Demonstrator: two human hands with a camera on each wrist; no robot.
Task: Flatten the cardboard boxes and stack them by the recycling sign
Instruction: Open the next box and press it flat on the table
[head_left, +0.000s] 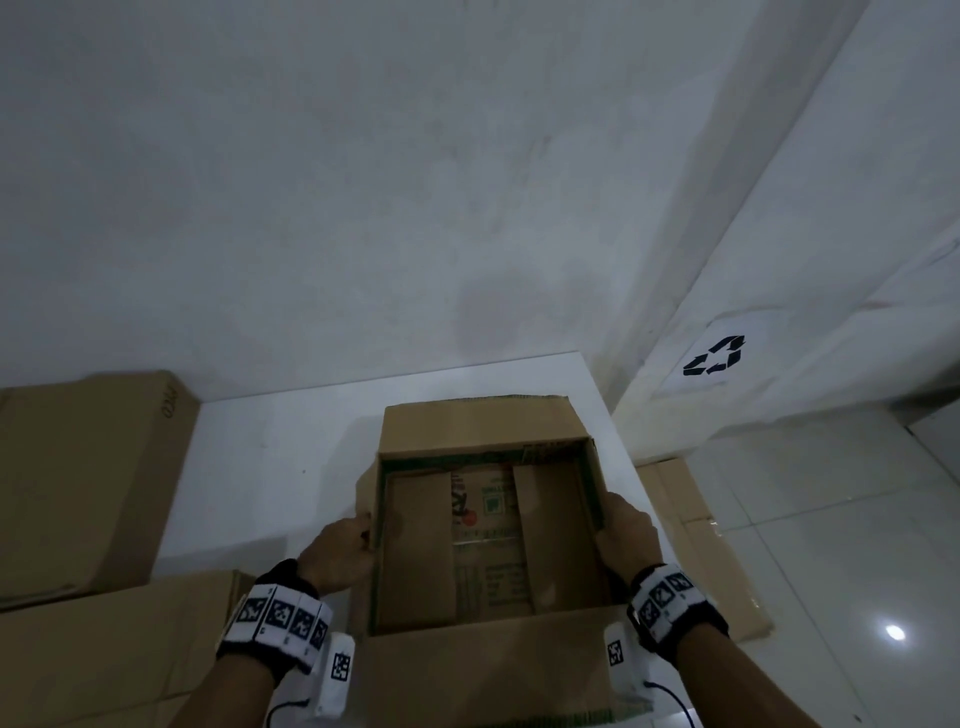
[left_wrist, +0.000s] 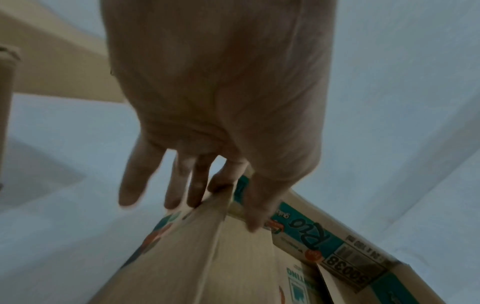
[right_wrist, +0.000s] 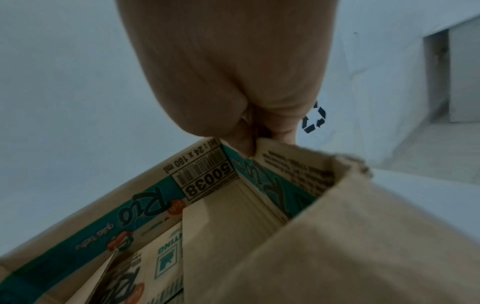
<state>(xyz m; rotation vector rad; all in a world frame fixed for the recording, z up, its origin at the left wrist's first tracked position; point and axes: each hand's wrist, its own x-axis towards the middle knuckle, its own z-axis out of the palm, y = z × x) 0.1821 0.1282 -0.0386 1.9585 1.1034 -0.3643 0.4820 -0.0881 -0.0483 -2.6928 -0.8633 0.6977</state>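
Both hands' fingers (left_wrist: 197, 185) around box (head_left: 488, 540) walls

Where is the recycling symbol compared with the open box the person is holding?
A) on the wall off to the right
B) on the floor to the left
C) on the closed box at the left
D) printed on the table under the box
A: the recycling sign hangs on the right-hand wall, beyond the open box held by the left hand and right hand.

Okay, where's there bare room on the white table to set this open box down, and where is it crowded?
Bare white table lies between the open box and the big flat carton at left, and behind the box toward the wall. The near left is crowded with flattened cardboard. Flattened pieces also fill the floor under the recycling sign.
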